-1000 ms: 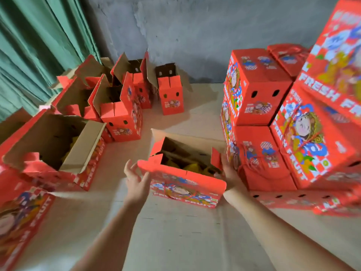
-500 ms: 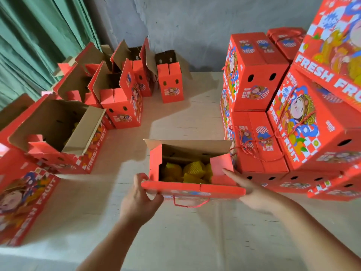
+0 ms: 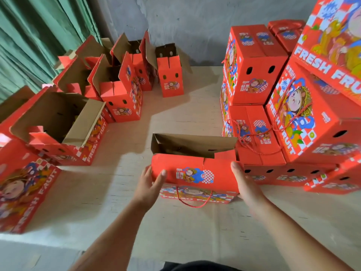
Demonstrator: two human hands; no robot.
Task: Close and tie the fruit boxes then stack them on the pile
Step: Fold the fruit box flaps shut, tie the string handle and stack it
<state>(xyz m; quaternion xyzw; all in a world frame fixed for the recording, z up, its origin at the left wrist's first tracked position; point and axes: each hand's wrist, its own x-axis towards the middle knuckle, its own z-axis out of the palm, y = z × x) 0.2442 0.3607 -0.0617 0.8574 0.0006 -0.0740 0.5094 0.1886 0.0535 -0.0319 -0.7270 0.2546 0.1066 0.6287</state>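
Observation:
A red fruit box [image 3: 195,173] stands on the floor right in front of me. Its near flap is folded down over the top, while the far brown flap [image 3: 195,142] stands up. A red cord handle [image 3: 195,204] hangs from the front. My left hand [image 3: 149,187] grips the box's left end, thumb on the folded flap. My right hand [image 3: 245,184] presses flat against the right end. The pile of closed, tied boxes [image 3: 293,118] rises just to the right, touching the box.
Several open red boxes [image 3: 121,90] stand along the left and back by a green curtain [image 3: 39,36]. A large open box [image 3: 58,126] sits at left, another printed box [image 3: 23,194] nearer me. Grey wall behind. Bare floor [image 3: 185,231] lies in front.
The near flap has been folded down over the fruit, which no longer shows. Both hands have moved onto the box's ends. The view has tilted down and closer.

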